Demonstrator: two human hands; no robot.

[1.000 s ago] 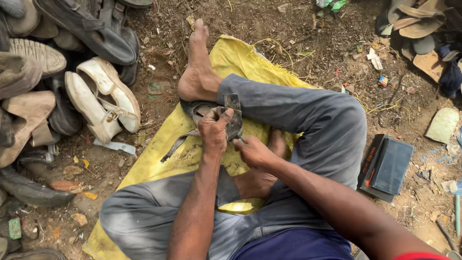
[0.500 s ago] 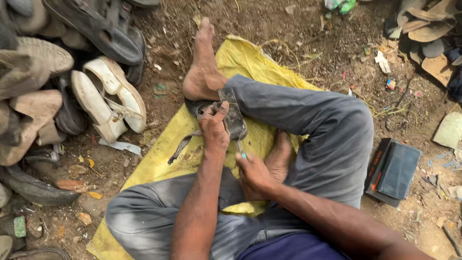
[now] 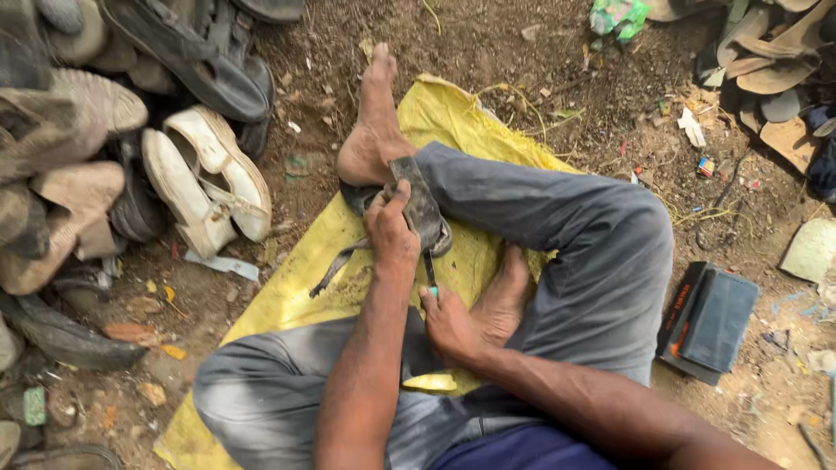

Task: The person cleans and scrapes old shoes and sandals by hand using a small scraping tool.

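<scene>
Clearly mid-work: the left hand [image 3: 389,233] pins a worn dark sandal [image 3: 420,209] against the shin, over the yellow sack [image 3: 453,117], while the right hand [image 3: 448,320] grips a thin tool [image 3: 431,271] (teal-tipped) just below it. A loose strap [image 3: 338,266] trails aside, unattached; the pile of shoes [image 3: 131,165] lies untouched.

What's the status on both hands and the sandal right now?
Left hand pressing dark sandal against the leg. Right hand pinching a thin tool below it. Loose strap trailing on yellow sack.
</scene>
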